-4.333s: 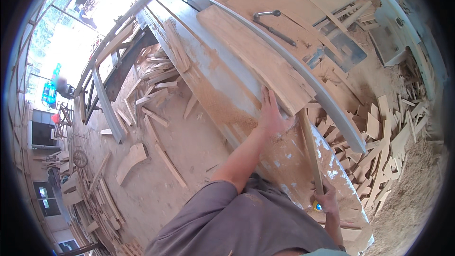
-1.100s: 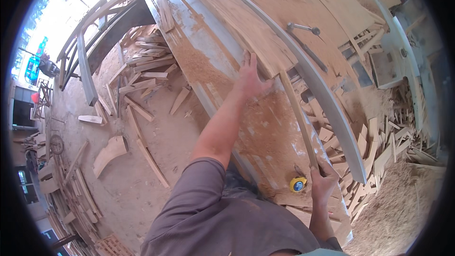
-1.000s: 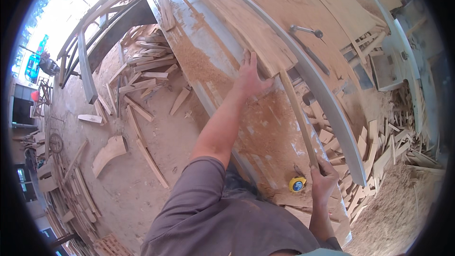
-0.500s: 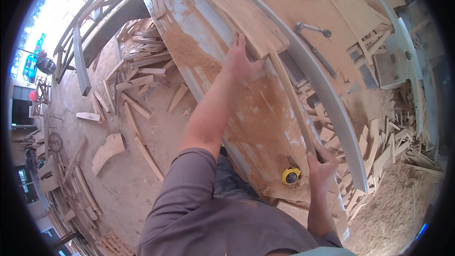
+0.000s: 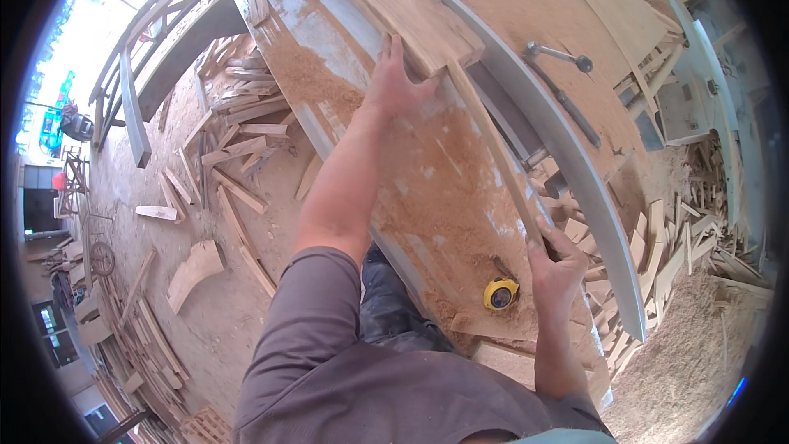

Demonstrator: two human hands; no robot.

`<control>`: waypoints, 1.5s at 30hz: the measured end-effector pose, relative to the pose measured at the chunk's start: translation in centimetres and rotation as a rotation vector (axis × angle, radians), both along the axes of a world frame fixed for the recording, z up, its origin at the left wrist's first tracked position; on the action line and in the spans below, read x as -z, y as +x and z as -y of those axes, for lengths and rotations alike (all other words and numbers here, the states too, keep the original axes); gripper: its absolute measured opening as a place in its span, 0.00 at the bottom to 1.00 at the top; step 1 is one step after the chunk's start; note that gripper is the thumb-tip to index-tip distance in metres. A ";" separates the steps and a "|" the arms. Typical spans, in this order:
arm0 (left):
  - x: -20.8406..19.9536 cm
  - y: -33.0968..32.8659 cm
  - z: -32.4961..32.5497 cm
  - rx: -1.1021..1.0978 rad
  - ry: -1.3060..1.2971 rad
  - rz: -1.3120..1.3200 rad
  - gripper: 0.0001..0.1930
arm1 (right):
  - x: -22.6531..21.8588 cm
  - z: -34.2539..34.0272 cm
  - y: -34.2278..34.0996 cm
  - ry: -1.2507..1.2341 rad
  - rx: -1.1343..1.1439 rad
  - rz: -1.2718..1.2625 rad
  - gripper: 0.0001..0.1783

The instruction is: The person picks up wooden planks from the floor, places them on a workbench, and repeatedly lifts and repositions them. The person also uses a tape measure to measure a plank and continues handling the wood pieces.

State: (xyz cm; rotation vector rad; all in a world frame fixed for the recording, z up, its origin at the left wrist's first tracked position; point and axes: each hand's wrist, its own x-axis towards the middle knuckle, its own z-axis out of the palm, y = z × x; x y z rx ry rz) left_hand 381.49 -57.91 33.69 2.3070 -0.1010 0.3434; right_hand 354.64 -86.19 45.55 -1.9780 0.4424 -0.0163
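A thick wooden board [image 5: 403,8] lies along the sawdust-covered metal worktable [image 5: 329,25], reaching toward the far end. My left hand [image 5: 399,86] rests against the board's left side near its close end, fingers stretched and thumb spread. From that end a narrow wooden strip [image 5: 489,136] runs back toward me along the table's right edge; I cannot tell whether it is joined to the board. My right hand [image 5: 559,267] is closed around the strip's near end. A yellow tape measure [image 5: 500,293] sits in the sawdust, left of my right hand.
A long grey metal rail [image 5: 567,144] curves along the right of the table. Beyond it, a metal-headed tool [image 5: 559,57] lies on a dusty surface. Wood offcuts [image 5: 657,238] and a sawdust heap [image 5: 674,370] are at right. More offcuts [image 5: 246,107] litter the floor at left.
The board and strip have shifted away from me and a little left, with my left hand moving along. My right hand stays at the strip's near end. The view has shifted slightly.
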 end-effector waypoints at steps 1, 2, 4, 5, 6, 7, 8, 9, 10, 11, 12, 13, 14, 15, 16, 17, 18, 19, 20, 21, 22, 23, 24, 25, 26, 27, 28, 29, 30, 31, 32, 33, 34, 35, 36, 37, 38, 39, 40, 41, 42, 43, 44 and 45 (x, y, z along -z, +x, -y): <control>-0.1 0.4 -0.4 0.006 0.002 0.002 0.61 | 0.1 -0.4 0.4 0.023 0.003 0.002 0.21; -0.2 0.8 -0.7 0.012 0.002 0.006 0.61 | 0.1 -0.8 0.9 0.043 0.006 0.006 0.20; 0.0 1.7 -1.4 0.017 0.009 0.016 0.61 | 0.3 -1.3 1.6 0.056 0.010 0.007 0.20; 0.2 2.1 -1.9 0.016 0.015 0.020 0.60 | 0.3 -1.6 2.0 0.047 0.011 0.002 0.20; 0.4 2.5 -2.3 0.015 0.020 0.024 0.60 | 0.3 -1.9 2.3 0.037 0.012 -0.004 0.20; 0.6 2.9 -2.7 0.010 0.022 0.028 0.60 | 0.4 -2.3 2.7 0.039 0.006 0.016 0.20; 0.7 3.3 -3.0 0.008 0.024 0.035 0.59 | 0.5 -2.8 3.0 0.040 0.003 0.039 0.20; 0.8 3.6 -3.2 0.006 0.025 0.042 0.59 | 0.6 -3.2 3.3 0.042 0.000 0.062 0.20; 1.0 3.9 -3.4 0.001 0.030 0.044 0.58 | 0.8 -3.6 3.5 0.033 -0.006 0.068 0.20; 1.0 4.1 -3.8 -0.006 0.038 0.049 0.57 | 1.0 -4.0 3.8 0.027 -0.014 0.075 0.20; 1.1 4.2 -4.1 -0.013 0.047 0.053 0.56 | 1.2 -4.4 4.0 0.022 -0.022 0.083 0.20; 1.1 4.4 -4.3 -0.021 0.041 0.051 0.55 | 1.2 -4.9 4.3 0.018 -0.021 0.091 0.20; 1.1 4.5 -4.4 -0.027 0.036 0.051 0.55 | 1.3 -5.4 4.5 0.015 -0.017 0.102 0.20; 1.0 4.7 -4.5 -0.032 0.031 0.051 0.54 | 1.4 -5.8 4.7 0.011 -0.013 0.112 0.20; 1.3 4.9 -4.6 -0.036 0.035 0.074 0.53 | 1.4 -6.1 5.0 0.019 -0.010 0.110 0.20; 1.6 5.3 -4.7 -0.043 0.040 0.097 0.51 | 1.4 -6.4 5.3 0.027 -0.010 0.109 0.20; 1.8 5.6 -4.9 -0.050 0.045 0.121 0.50 | 1.3 -6.7 5.6 0.035 -0.009 0.108 0.20; 2.1 6.0 -5.2 -0.055 0.012 0.103 0.50 | 1.2 -7.1 6.0 0.029 -0.014 0.100 0.20; 2.2 6.3 -5.2 -0.058 -0.022 0.083 0.49 | 1.0 -7.4 6.3 0.021 -0.016 0.091 0.20; 2.3 6.5 -5.3 -0.061 -0.056 0.063 0.48 | 0.9 -7.7 6.7 0.012 -0.018 0.082 0.20; 2.4 6.8 -5.4 -0.058 -0.091 0.051 0.47 | 0.9 -8.0 7.0 0.021 -0.015 0.088 0.20; 2.4 7.2 -5.4 -0.054 -0.127 0.040 0.47 | 1.1 -8.3 7.3 0.027 -0.010 0.096 0.20; 2.4 7.5 -5.5 -0.049 -0.164 0.030 0.46 | 1.3 -8.5 7.6 0.033 -0.004 0.104 0.20; 2.5 7.7 -5.7 -0.057 -0.153 0.033 0.46 | 1.3 -8.5 8.0 0.032 -0.007 0.090 0.20; 2.3 7.8 -5.9 -0.064 -0.145 0.034 0.46 | 1.2 -8.6 8.3 0.030 -0.010 0.074 0.20; 2.2 7.9 -6.1 -0.071 -0.136 0.035 0.46 | 1.1 -8.7 8.7 0.028 -0.012 0.058 0.20; 2.3 8.2 -6.4 -0.066 -0.153 0.015 0.46 | 1.2 -9.0 8.9 0.029 -0.005 0.085 0.20; 2.3 8.5 -6.8 -0.060 -0.169 -0.003 0.46 | 1.4 -9.6 9.1 0.033 0.001 0.113 0.19; 2.2 8.8 -7.1 -0.056 -0.184 -0.020 0.46 | 1.5 -9.9 9.4 0.036 0.007 0.142 0.19; 2.2 9.1 -7.2 -0.062 -0.158 -0.015 0.46 | 1.8 -10.1 9.6 0.030 0.006 0.165 0.19; 2.1 9.2 -7.5 -0.070 -0.128 -0.010 0.46 | 2.3 -10.4 9.8 0.028 0.003 0.187 0.19; 1.9 9.3 -7.8 -0.078 -0.098 -0.006 0.46 | 2.6 -10.6 10.1 0.026 0.000 0.209 0.18; 1.8 9.6 -8.1 -0.079 -0.100 -0.007 0.45 | 2.5 -10.9 10.4 0.025 -0.009 0.184 0.19; 1.8 9.9 -8.4 -0.079 -0.102 -0.009 0.45 | 2.2 -11.1 10.7 0.024 -0.018 0.159 0.20; 1.8 10.1 -8.8 -0.079 -0.104 -0.011 0.45 | 2.1 -11.4 11.0 0.023 -0.028 0.134 0.21; 1.7 10.3 -9.2 -0.090 -0.091 -0.025 0.45 | 2.3 -11.8 11.3 0.023 -0.023 0.140 0.21; 1.3 10.6 -9.4 -0.097 -0.081 -0.036 0.45 | 2.7 -12.2 11.6 0.019 -0.016 0.148 0.21; 0.9 10.8 -9.6 -0.105 -0.071 -0.047 0.45 | 2.8 -12.7 11.9 0.016 -0.008 0.156 0.21; 0.4 11.1 -9.8 -0.114 -0.065 -0.091 0.45 | 2.6 -13.2 12.3 0.007 -0.008 0.144 0.21; -0.4 11.3 -9.9 -0.121 -0.062 -0.137 0.44 | 2.1 -14.0 12.9 -0.007 -0.005 0.132 0.21; -1.0 11.6 -10.1 -0.127 -0.060 -0.182 0.44 | 1.8 -14.8 13.5 -0.021 -0.001 0.119 0.22; -1.1 12.0 -10.2 -0.146 -0.103 -0.205 0.44 | 1.9 -15.3 14.3 -0.073 -0.015 0.129 0.22; -1.6 12.5 -10.2 -0.164 -0.140 -0.222 0.44 | 1.8 -15.7 15.2 -0.119 -0.027 0.144 0.22; -2.2 12.7 -10.4 -0.184 -0.180 -0.243 0.44 | 1.6 -16.1 15.9 -0.167 -0.042 0.155 0.22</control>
